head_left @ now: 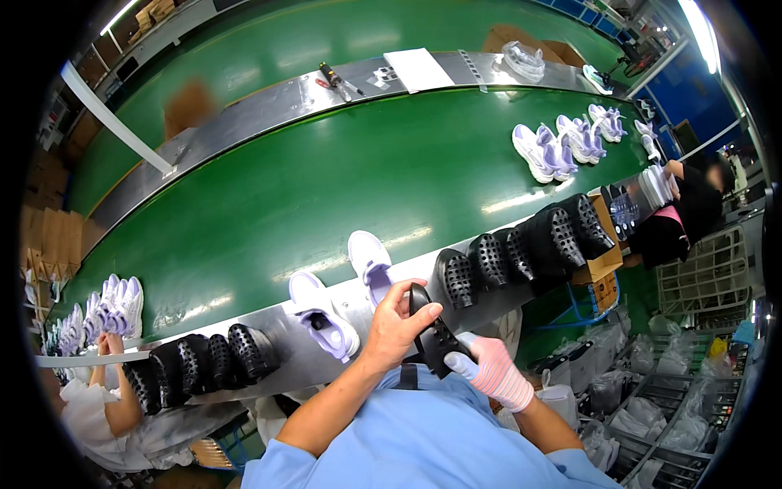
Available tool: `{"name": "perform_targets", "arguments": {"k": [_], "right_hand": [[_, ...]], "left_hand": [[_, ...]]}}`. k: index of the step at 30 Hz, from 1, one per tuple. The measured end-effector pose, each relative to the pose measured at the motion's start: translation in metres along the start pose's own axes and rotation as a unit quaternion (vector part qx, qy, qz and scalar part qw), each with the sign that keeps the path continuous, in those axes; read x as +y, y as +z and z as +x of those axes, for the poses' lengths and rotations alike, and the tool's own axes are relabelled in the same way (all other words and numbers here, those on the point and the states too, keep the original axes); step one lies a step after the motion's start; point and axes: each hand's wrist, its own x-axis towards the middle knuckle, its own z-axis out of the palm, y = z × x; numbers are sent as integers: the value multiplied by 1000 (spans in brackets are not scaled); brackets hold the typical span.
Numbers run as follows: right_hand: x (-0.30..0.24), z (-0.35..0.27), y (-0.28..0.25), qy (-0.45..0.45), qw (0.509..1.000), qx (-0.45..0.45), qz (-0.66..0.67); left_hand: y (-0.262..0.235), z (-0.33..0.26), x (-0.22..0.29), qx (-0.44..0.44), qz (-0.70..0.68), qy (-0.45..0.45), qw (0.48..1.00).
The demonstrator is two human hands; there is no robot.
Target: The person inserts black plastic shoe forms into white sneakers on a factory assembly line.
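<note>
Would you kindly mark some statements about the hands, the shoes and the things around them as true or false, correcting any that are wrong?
1. The left hand and the right hand both touch one black piece. True.
2. The right hand is bare. False: it wears a striped glove.
3. The two nearest shoes are white and lilac. True.
4. Black studded shapes stand only to the right of the hands. False: a second group stands to the left.
5. A tool with a black and yellow handle lies on the far metal ledge. True.
</note>
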Motion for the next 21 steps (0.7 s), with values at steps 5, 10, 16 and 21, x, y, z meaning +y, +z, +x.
{"name": "perform_targets", "arguments": {"k": [5, 10, 16, 21], "right_hand": [[8, 24, 43, 38, 987, 14, 158], [35, 69, 47, 72, 997, 25, -29], [14, 136, 37, 172, 930, -84, -314], [15, 163, 76, 129, 900, -40, -414]], "left_hand": [[-23, -6, -16, 42, -98, 7, 994], [-55, 17, -7, 247, 403, 166, 865], [-117, 78, -19, 107, 599, 191, 770], [-94, 90, -38, 28, 613, 178, 770]]}}
